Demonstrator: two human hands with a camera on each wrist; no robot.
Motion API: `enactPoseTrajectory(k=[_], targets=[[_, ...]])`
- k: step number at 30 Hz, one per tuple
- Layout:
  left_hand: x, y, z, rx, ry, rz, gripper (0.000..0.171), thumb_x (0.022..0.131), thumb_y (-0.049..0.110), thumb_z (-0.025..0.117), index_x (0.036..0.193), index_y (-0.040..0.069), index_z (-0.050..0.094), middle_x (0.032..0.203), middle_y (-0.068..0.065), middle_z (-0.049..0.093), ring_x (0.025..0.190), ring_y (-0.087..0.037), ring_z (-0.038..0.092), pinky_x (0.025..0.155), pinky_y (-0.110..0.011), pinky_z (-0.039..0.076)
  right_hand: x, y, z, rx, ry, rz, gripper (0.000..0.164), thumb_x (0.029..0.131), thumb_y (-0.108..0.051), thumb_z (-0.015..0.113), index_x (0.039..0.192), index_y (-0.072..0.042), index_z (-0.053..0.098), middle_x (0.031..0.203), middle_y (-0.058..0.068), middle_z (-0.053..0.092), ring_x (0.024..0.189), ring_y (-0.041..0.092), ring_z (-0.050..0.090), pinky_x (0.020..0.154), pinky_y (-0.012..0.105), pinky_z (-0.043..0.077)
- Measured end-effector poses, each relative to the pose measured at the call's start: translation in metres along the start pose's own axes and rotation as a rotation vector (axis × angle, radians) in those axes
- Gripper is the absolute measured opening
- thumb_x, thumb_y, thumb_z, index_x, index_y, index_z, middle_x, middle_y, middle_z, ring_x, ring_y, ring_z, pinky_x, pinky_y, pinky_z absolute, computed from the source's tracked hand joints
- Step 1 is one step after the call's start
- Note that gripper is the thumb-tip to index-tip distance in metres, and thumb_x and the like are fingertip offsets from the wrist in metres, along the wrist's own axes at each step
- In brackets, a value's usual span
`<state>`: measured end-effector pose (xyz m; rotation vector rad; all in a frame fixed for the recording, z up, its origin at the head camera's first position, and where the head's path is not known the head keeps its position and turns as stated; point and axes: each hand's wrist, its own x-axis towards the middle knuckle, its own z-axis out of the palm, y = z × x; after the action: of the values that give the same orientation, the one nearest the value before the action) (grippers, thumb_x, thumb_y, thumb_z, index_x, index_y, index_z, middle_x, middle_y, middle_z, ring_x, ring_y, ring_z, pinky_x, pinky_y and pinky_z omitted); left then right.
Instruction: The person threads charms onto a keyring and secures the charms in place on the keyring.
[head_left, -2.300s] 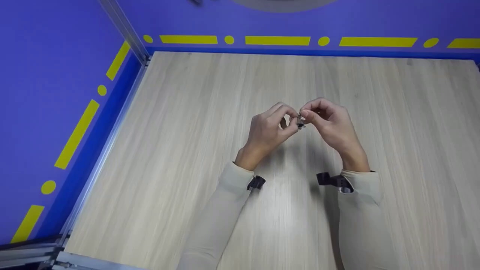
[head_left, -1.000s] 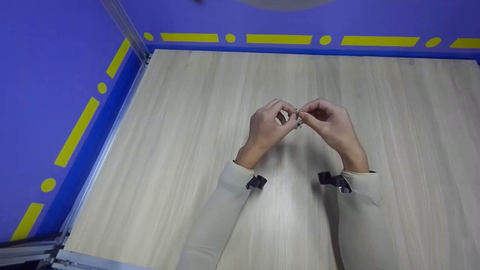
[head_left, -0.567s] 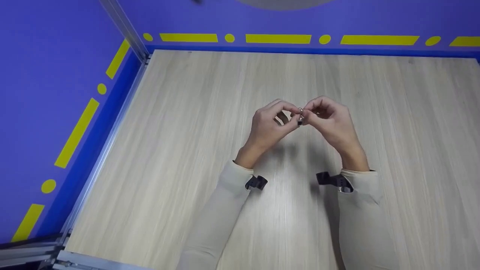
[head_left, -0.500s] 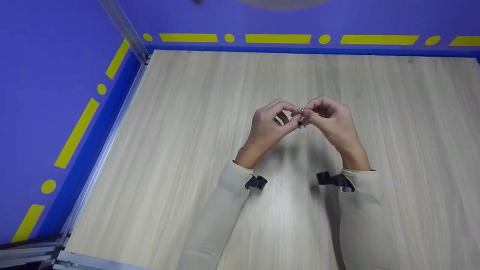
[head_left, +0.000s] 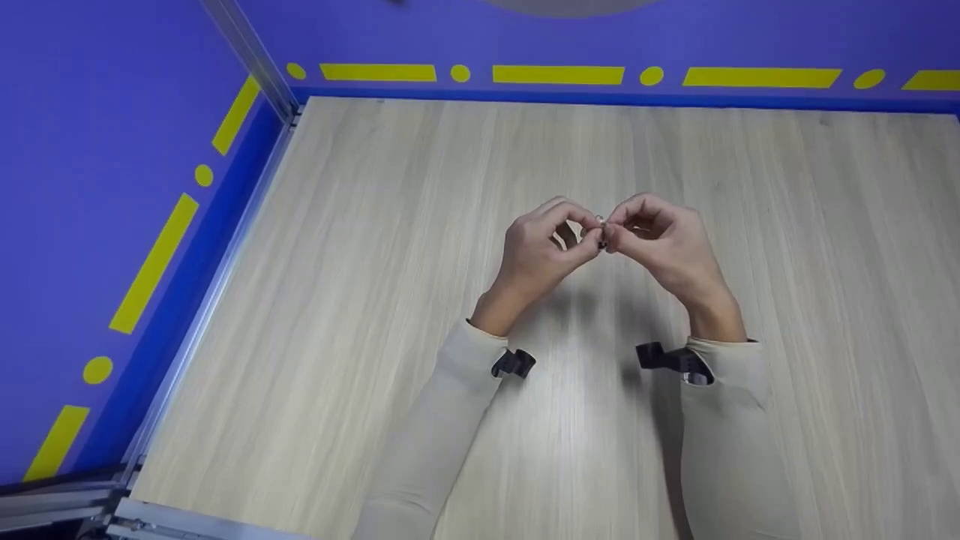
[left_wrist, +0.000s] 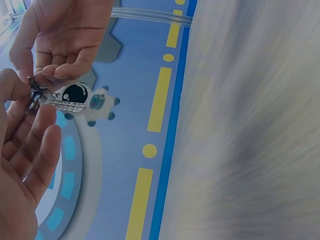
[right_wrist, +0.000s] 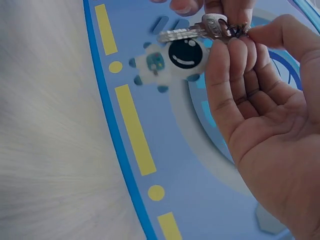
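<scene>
Room: blue back wall (head_left: 750, 34) w/ yellow dashes (head_left: 559, 74) & dots along its foot, part of a grey disc (head_left: 570, 7) up top. Blue side wall (head_left: 90, 150) on person's L, same yellow trim; metal post (head_left: 246, 51) where the walls meet.

Table (head_left: 360, 300): pale wood-grain top, metal rail (head_left: 216, 283) along L side. Soft shadows under the arms.

Person: beige sleeves (head_left: 427, 442), black strap-on cam at each wrist. L hand (head_left: 544, 244) & R hand (head_left: 660, 236) meet above the table, fingertips nearly touching. L fingers: pinched, thumb to index, apparently at the key's head. R fingers: pinched too, on the small metal linkage next to it. Neither hand free.

Astronaut charm (right_wrist: 152, 65): white body, dark visor, hangs head-up below the fingers, beside the key. Key (right_wrist: 180, 35): silver, blade pointing down past the visor; poss. >1, can't tell. Keyring (prob.) (right_wrist: 237, 31): smallest bit, btwn the two pinches; how it links key & charm is hidden by fingertips.

Step in hand (my read): two-handed fingertip work at the ring joint, parts held in mid-air. Next move calls for: steady L pinch as anchor, small, precise R thumb/index control. Risk: slip & drop, parts being tiny.
</scene>
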<state>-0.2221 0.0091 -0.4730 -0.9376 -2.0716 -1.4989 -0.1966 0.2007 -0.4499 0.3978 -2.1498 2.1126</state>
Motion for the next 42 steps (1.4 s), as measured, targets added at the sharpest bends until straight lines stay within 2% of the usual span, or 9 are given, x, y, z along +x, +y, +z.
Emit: enactPoseTrajectory(k=[4, 8, 12, 17, 22, 26, 33, 36, 42], targets=[[0.001, 0.0008, -0.0017, -0.001, -0.014, -0.027, 0.005, 0.092, 0.001, 0.077, 0.091, 0.001, 0.072, 0.088, -0.005, 0.073, 0.067, -0.01, 0.066, 0.062, -0.029, 0.059, 0.0003, -0.0007, 0.0005, -0.016, 0.013, 0.014, 0.003, 0.092, 0.012, 0.07, 0.093, 0.009, 0.07, 0.089, 0.016, 0.071, 0.076, 0.018, 0.07, 0.072, 0.027, 0.06], [0.0016, 0.0007, -0.0033, -0.037, -0.028, 0.012, 0.005, 0.091, -0.001, 0.078, 0.093, 0.0, 0.073, 0.091, -0.007, 0.074, 0.068, -0.013, 0.066, 0.063, -0.022, 0.057, 0.0003, -0.0015, 0.0007, 0.075, 0.023, 0.061, 0.004, 0.093, 0.012, 0.067, 0.093, 0.01, 0.07, 0.088, 0.016, 0.071, 0.073, 0.019, 0.07, 0.073, 0.029, 0.061], [0.0015, -0.0007, -0.0035, -0.063, -0.037, 0.052, 0.006, 0.09, -0.003, 0.077, 0.093, -0.001, 0.072, 0.091, -0.008, 0.075, 0.068, -0.013, 0.066, 0.062, -0.02, 0.057, -0.0002, -0.002, -0.0001, 0.149, 0.017, 0.095, 0.004, 0.093, 0.012, 0.064, 0.095, 0.016, 0.066, 0.088, 0.015, 0.071, 0.072, 0.019, 0.07, 0.075, 0.03, 0.063], [0.0006, -0.0017, -0.002, -0.041, -0.031, 0.053, 0.005, 0.09, -0.004, 0.075, 0.091, -0.001, 0.072, 0.088, -0.008, 0.074, 0.068, -0.013, 0.066, 0.062, -0.02, 0.057, -0.0006, -0.0014, -0.0011, 0.113, 0.003, 0.103, 0.006, 0.093, 0.011, 0.066, 0.095, 0.016, 0.066, 0.086, 0.014, 0.071, 0.072, 0.018, 0.069, 0.075, 0.03, 0.061], [0.0007, 0.0003, -0.0011, -0.049, -0.029, -0.026, 0.006, 0.089, -0.004, 0.077, 0.091, -0.001, 0.073, 0.086, -0.007, 0.074, 0.067, -0.011, 0.065, 0.062, -0.021, 0.056, -0.0008, -0.0019, -0.0015, 0.047, -0.004, 0.089, 0.002, 0.094, 0.009, 0.071, 0.093, 0.01, 0.069, 0.087, 0.014, 0.071, 0.074, 0.018, 0.069, 0.074, 0.028, 0.06], [0.0018, 0.0011, -0.0022, -0.08, -0.037, -0.072, 0.005, 0.091, -0.002, 0.078, 0.093, -0.001, 0.074, 0.088, -0.006, 0.076, 0.07, -0.013, 0.067, 0.064, -0.021, 0.057, 0.0, -0.0013, -0.0015, 0.029, 0.002, 0.077, 0.006, 0.093, 0.011, 0.07, 0.092, 0.006, 0.071, 0.087, 0.014, 0.071, 0.073, 0.018, 0.068, 0.073, 0.028, 0.059], [0.0017, -0.0032, -0.0032, -0.038, -0.049, 0.035, 0.006, 0.092, -0.004, 0.077, 0.093, 0.0, 0.072, 0.09, -0.007, 0.074, 0.072, -0.013, 0.067, 0.066, -0.02, 0.057, 0.0006, -0.0011, -0.0019, 0.152, -0.01, 0.11, 0.003, 0.092, 0.011, 0.065, 0.092, 0.01, 0.068, 0.087, 0.015, 0.07, 0.074, 0.019, 0.07, 0.075, 0.03, 0.062], [0.0017, -0.0031, -0.0027, -0.018, -0.053, 0.058, 0.008, 0.091, -0.004, 0.078, 0.091, 0.001, 0.072, 0.089, -0.006, 0.073, 0.071, -0.013, 0.066, 0.066, -0.018, 0.056, 0.0002, -0.0013, -0.0027, 0.148, -0.017, 0.115, 0.003, 0.092, 0.01, 0.066, 0.093, 0.012, 0.068, 0.087, 0.015, 0.07, 0.074, 0.018, 0.069, 0.075, 0.03, 0.062], [0.0011, -0.0007, -0.0032, -0.009, -0.058, 0.009, 0.007, 0.09, -0.003, 0.078, 0.091, 0.001, 0.072, 0.087, -0.005, 0.074, 0.07, -0.012, 0.066, 0.065, -0.021, 0.057, -0.0001, -0.0025, -0.0035, 0.065, -0.028, 0.105, 0.003, 0.092, 0.011, 0.066, 0.093, 0.012, 0.068, 0.087, 0.015, 0.07, 0.074, 0.016, 0.068, 0.074, 0.028, 0.06]])
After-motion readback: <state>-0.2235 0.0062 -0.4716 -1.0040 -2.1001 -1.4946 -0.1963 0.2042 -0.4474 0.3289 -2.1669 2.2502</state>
